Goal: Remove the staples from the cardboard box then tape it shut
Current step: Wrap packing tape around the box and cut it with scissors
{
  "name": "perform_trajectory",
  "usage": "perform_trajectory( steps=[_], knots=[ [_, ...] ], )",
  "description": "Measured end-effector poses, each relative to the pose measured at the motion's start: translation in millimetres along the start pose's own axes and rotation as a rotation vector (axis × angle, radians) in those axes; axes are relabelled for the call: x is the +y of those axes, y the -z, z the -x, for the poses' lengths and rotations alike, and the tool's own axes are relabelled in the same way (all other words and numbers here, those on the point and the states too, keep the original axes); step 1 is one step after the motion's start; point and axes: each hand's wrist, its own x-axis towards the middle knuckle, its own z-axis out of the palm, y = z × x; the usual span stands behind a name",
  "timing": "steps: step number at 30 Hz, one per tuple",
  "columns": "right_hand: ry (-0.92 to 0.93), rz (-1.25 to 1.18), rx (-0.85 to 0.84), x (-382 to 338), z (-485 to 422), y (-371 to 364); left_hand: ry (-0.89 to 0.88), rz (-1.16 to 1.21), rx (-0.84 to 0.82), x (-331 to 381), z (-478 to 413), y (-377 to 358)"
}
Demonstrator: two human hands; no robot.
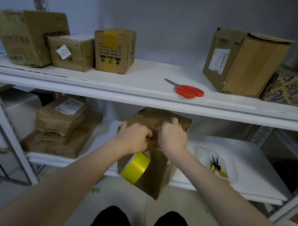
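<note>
Tilted cardboard box (157,165) at the edge of the lower shelf (246,149). The left hand (133,137) grips its top, fingertips hidden, tape roll (136,168) beneath. The right hand (173,134) curls on top; what it holds cannot be told.

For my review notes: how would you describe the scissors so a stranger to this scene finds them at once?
Start at the white shelving unit's upper shelf. Near its front edge, in the gap left of the tall cardboard box, lie the scissors. Their orange handles make them the only bright tool among brown boxes.
</note>
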Motion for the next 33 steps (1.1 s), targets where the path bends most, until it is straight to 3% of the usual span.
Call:
perform_trajectory(
  steps=[3, 8, 12, 18, 24, 30, 33],
  knots=[
    [0.028, -0.149, -0.006, 9, 11, 5, 0.005, 0.011, 0.005, 0, 0, -2],
    [0.375, -0.219, -0.03, 10, 29, 8, 0.011, 0.066, 0.02, -3, 3, -4],
    [0.325, -0.133, -0.251, 8, 8, 2, 0.0, 0.103, 0.037, -11, 3, -10],
    [0.256, -0.076, -0.37, 6, -22, 5, -0.002, 0.116, 0.065, -17, -1, -21],
    [0.241, 0.084, -0.2, 11, 25, 12, 0.059, 0.058, -0.013, -5, 2, -14],
    [0.227, 0.084, -0.183, 6, 37, 14, 0.044, 0.113, -0.046, -11, 2, -18],
    [0.228, 0.033, -0.174, 2, 32, 9, 0.133, 0.311, 0.251, -17, 11, -27]
  ],
)
